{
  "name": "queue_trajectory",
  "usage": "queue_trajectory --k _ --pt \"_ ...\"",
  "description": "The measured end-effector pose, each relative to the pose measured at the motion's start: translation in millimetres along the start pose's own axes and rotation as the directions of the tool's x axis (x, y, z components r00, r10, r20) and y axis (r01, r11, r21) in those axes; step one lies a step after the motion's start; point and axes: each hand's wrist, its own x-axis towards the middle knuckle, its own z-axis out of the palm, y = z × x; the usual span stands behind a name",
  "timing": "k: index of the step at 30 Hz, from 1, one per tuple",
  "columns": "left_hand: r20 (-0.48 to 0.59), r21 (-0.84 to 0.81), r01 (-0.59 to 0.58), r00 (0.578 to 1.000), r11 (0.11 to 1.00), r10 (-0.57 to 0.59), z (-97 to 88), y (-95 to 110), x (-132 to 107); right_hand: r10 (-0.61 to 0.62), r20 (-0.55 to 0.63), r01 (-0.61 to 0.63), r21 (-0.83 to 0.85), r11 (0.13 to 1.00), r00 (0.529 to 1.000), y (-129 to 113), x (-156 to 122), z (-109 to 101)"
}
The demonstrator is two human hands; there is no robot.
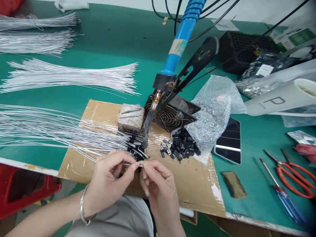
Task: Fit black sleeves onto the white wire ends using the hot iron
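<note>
My left hand [108,184], with a metal bangle at the wrist, is closed in a pinch on a thin wire near the cardboard's front edge. My right hand [161,189] meets it fingertip to fingertip, pinching something small at the wire's end that my fingers mostly hide. Just beyond lies a bundle of thin grey-white wires [98,135], their right ends among small black pieces [135,144]. Over these pieces comes the bent metal tip of a blue-handled soldering iron [172,61], held in a black clamp. Loose small black connectors [184,144] with some silvery faces are heaped to the right.
A cardboard sheet [197,194] covers part of the green table [111,36]. Behind the pieces stand a wrapped block [130,118] and a fan with a round guard [166,117]. Bubble wrap [214,105], a phone [228,140], a screwdriver [281,194] and orange-handled pliers [293,176] lie rightward.
</note>
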Motion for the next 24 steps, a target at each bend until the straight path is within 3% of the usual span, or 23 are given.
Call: queue_trajectory --k 7,17,24 --pt "-0.049 -0.053 0.011 0.999 0.999 -0.013 3.3 3 3 -0.038 -0.082 0.042 0.042 0.998 0.996 -1 1 11" --pt "0.03 -0.254 0.189 0.982 0.949 -0.187 3.3 1 5 -0.061 -0.103 0.064 0.017 0.998 0.993 7 1 9" --pt "-0.003 -0.274 0.21 0.976 0.939 -0.219 -0.2 5 12 -0.13 -0.1 0.116 -0.137 0.984 0.986 0 -2 4"
